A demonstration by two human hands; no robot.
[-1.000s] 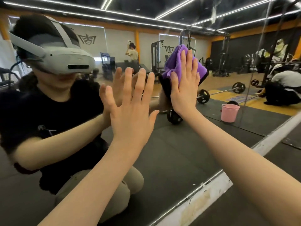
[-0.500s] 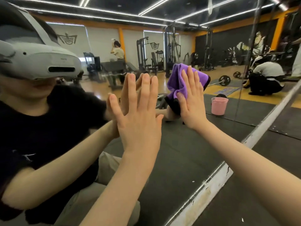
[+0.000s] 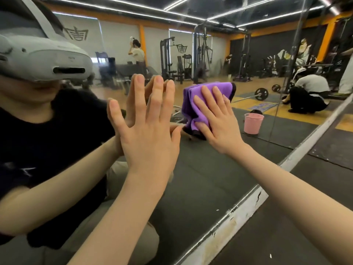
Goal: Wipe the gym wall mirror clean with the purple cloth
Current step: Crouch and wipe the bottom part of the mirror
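Note:
The wall mirror [image 3: 200, 178] fills most of the head view and reflects me crouched close in a black shirt and grey headset. My right hand [image 3: 219, 123] presses the bunched purple cloth [image 3: 193, 104] flat against the glass with straight, spread fingers. The cloth sticks out above and left of that hand, its dark edge showing at the bottom. My left hand [image 3: 150, 127] lies flat on the mirror to the left of the cloth, fingers straight and pointing up, holding nothing.
The mirror's white bottom strip [image 3: 225, 234] runs diagonally along the dark rubber floor [image 3: 286, 226]. Reflected in the glass are a pink bucket [image 3: 253, 123], a barbell [image 3: 261, 94], weight machines, a crouching person [image 3: 309, 94] at right and a standing person far back.
My right hand has slid the cloth downward on the glass. The view has moved closer to the mirror and lower; my left hand stays flat on the glass.

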